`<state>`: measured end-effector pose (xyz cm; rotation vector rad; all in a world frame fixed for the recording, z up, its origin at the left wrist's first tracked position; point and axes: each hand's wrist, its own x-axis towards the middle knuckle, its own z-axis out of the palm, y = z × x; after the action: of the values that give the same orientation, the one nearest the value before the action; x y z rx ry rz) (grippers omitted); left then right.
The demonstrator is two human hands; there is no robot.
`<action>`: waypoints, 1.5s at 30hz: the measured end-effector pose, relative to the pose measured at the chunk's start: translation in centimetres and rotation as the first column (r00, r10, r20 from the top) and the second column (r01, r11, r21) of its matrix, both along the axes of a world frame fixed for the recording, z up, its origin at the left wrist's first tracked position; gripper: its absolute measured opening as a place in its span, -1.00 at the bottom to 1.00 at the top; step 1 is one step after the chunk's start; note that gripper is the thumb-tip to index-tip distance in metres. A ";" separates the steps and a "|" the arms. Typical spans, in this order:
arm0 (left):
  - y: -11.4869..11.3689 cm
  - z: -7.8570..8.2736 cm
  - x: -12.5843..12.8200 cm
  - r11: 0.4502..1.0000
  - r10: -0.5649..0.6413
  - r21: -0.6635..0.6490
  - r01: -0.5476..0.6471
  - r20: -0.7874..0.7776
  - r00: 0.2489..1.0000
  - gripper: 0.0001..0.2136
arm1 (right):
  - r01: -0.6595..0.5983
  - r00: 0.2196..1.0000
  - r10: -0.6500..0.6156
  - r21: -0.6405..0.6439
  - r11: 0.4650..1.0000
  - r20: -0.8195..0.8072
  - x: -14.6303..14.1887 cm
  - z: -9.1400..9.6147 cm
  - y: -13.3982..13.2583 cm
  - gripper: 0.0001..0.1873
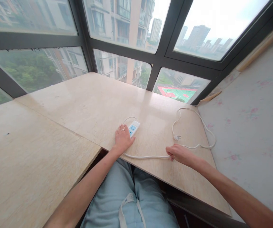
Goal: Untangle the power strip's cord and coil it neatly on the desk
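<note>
A white power strip (134,126) with blue socket faces lies slanted on the stone-look counter. My left hand (124,138) grips its near part, thumb along the right side and fingers across the top, hiding some of the sockets. From the strip, a white cord (148,157) loops behind my left hand and runs right along the counter's front edge. My right hand (178,152) is closed on this cord in a pinch. Past my right hand the cord curves along the wall and back to its plug (177,137), which lies just beyond my knuckles.
The pale counter (79,104) reaches back to dark-framed windows (124,47). On the right stands a wall with floral paper (250,126), its edge peeling near the window. A seam crosses the counter at left. My legs in light blue trousers (131,199) are below the front edge.
</note>
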<state>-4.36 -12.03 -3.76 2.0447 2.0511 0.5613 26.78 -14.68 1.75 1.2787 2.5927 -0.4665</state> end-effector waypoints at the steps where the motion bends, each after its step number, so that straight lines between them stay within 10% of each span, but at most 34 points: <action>1: 0.1 0.0 -0.1 1.000 -0.013 0.000 0.013 -0.005 1.000 -0.22 | 0.004 1.000 -0.004 -0.006 1.000 -0.013 0.0 -0.1 0.0 -0.79; 12: 1.5 0.6 -2.1 0.914 -0.400 -0.053 0.402 0.043 0.915 -0.38 | 0.079 0.976 -0.092 -0.072 0.994 -0.197 1.2 -0.5 0.9 -0.97; 19: 3.5 2.8 -2.0 0.657 -0.720 -0.232 0.717 0.091 0.688 -0.35 | 0.047 0.983 -0.040 0.033 0.998 -0.177 4.9 -0.8 0.9 -0.73; 28: 3.1 5.6 1.0 0.407 -0.891 -0.370 0.835 0.040 0.453 -0.39 | -0.049 0.987 0.063 0.097 0.994 -0.151 3.9 -0.9 1.4 -0.71; 36: 1.2 4.6 3.0 0.579 -0.815 -0.171 0.797 -0.166 0.556 -0.49 | -0.038 0.946 0.054 0.056 0.998 -0.318 2.8 -0.3 0.2 -0.81; 45: 2.7 1.4 4.4 0.653 -0.757 0.099 0.751 0.132 0.640 -0.52 | -0.127 0.945 0.183 0.212 0.969 -0.272 0.0 -1.2 -0.2 -0.86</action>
<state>-0.01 -9.29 -2.36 2.5012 0.9132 0.5544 26.76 -14.86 0.60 1.1181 3.0228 -0.4102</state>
